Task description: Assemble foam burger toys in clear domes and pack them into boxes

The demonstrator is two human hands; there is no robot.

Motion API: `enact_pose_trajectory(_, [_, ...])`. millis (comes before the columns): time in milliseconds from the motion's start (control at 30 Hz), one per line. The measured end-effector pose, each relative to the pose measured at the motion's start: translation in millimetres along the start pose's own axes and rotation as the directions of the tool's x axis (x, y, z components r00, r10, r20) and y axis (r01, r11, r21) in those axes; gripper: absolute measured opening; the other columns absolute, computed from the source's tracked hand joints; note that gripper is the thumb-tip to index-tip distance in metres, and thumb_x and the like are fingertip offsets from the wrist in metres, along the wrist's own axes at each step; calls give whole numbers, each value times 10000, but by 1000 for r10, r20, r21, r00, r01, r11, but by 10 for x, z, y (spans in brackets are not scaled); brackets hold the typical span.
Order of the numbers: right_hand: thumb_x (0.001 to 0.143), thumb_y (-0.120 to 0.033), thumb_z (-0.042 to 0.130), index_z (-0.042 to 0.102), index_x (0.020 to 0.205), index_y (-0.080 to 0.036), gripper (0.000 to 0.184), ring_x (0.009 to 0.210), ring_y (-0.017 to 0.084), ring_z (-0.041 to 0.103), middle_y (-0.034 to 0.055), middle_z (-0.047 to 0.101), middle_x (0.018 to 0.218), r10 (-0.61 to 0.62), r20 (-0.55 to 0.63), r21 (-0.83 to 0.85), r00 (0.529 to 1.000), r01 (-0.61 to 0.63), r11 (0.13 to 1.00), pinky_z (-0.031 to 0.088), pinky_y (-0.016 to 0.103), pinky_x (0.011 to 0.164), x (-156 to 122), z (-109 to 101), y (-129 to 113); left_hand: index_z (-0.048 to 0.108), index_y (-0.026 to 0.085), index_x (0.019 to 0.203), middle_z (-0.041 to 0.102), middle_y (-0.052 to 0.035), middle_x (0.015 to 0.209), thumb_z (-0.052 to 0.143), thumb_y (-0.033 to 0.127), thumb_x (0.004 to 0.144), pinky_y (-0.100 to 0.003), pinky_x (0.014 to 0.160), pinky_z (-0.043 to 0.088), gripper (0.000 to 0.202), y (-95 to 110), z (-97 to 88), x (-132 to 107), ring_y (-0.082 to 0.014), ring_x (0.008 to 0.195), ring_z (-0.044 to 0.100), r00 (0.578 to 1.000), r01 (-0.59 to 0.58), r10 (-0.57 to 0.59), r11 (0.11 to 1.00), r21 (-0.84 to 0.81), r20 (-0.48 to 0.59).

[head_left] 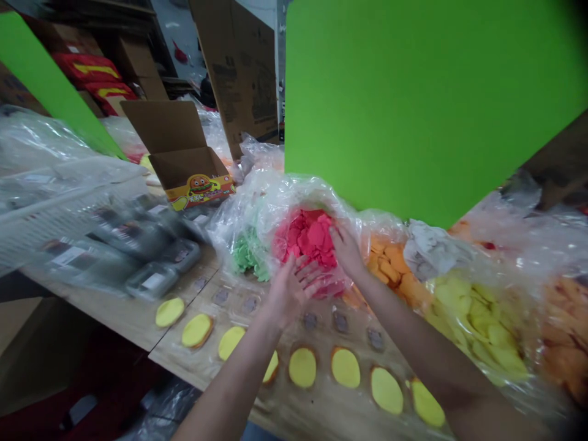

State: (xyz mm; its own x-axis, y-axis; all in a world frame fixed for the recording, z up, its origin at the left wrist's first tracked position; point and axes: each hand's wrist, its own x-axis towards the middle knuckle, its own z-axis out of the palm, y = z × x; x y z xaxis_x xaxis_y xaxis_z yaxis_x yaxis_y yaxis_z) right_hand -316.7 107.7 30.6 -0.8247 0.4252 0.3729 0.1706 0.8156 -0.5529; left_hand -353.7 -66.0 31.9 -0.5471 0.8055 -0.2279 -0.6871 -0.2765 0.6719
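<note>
Both my hands are at a clear plastic bag (298,187) of round, pinkish-red foam-like pieces (310,236). My left hand (294,288) is palm up in front of the bag's mouth, fingers spread, with nothing seen in it. At the right side of the red pieces, my right hand (346,248) reaches in with fingers stretched out, touching or nearly touching them. A row of yellow discs (302,367) on orange-brown bases lies on the wooden table (312,416) below my arms. Small clear trays with dark centres (340,321) lie behind that row.
Green frilly pieces (252,252) are left of the red ones; orange pieces (390,269) and yellow pieces (482,318) sit in bags to the right. Clear packs (154,278), a white basket (68,202) and a burger-printed box (202,184) stand left. A green panel (413,104) rises behind.
</note>
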Motion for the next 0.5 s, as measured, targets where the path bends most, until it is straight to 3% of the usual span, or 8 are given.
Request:
enact_pose_trajectory(67, [924, -334, 282, 391, 1309, -208, 420, 1215, 212, 417, 71, 470, 1314, -152, 60, 71, 987, 148, 986, 362, 399, 996, -475, -172, -224, 558, 186, 1030, 639, -102, 976, 443, 584, 788, -372, 791, 483, 479, 12, 105, -59, -212, 877, 620, 971, 214, -195, 967, -141, 136])
enact_pose_trajectory(133, [856, -373, 462, 355, 1339, -225, 516, 1297, 248, 295, 67, 355, 1404, -251, 139, 95, 958, 240, 966, 286, 444, 1049, -974, -374, -376, 555, 167, 1075, 656, -107, 928, 414, 596, 798, -368, 771, 490, 529, -70, 168, -147, -222, 852, 633, 915, 374, -329, 908, -187, 234])
enact_pose_trajectory(200, [826, -374, 521, 310, 1362, -217, 597, 1284, 259, 310, 93, 361, 1392, -160, 63, 106, 985, 153, 983, 310, 454, 1033, -1394, -578, -416, 521, 137, 1162, 653, -131, 988, 387, 578, 822, -378, 812, 475, 573, -246, 210, -261, -244, 926, 621, 845, 500, -426, 844, -194, 323])
enact_pose_trajectory(267, [851, -355, 489, 338, 1341, -209, 534, 1200, 248, 415, 114, 462, 1292, 5, -81, 96, 997, 2, 995, 376, 444, 977, -1707, -741, -357, 484, 114, 1222, 628, -152, 1078, 351, 555, 849, -399, 860, 452, 593, -481, 267, -384, -256, 998, 596, 771, 594, -495, 786, -172, 400])
enact_pose_trajectory(333, [869, -335, 456, 405, 1295, -206, 448, 1120, 238, 477, 114, 525, 1196, 98, -132, 53, 986, -91, 994, 413, 436, 937, -1945, -845, -253, 502, 119, 1208, 630, -142, 1090, 326, 521, 873, -402, 876, 443, 552, -730, 364, -497, -238, 992, 598, 717, 655, -554, 743, -136, 422])
enact_pose_trajectory(500, [869, -274, 438, 510, 1194, -179, 346, 1198, 243, 398, 121, 450, 1272, 134, -143, -122, 981, -152, 981, 359, 449, 1003, -2472, -978, -100, 597, 171, 1065, 674, -66, 987, 350, 445, 895, -328, 837, 464, 406, -1226, 684, -682, -161, 870, 626, 686, 699, -650, 714, -46, 327])
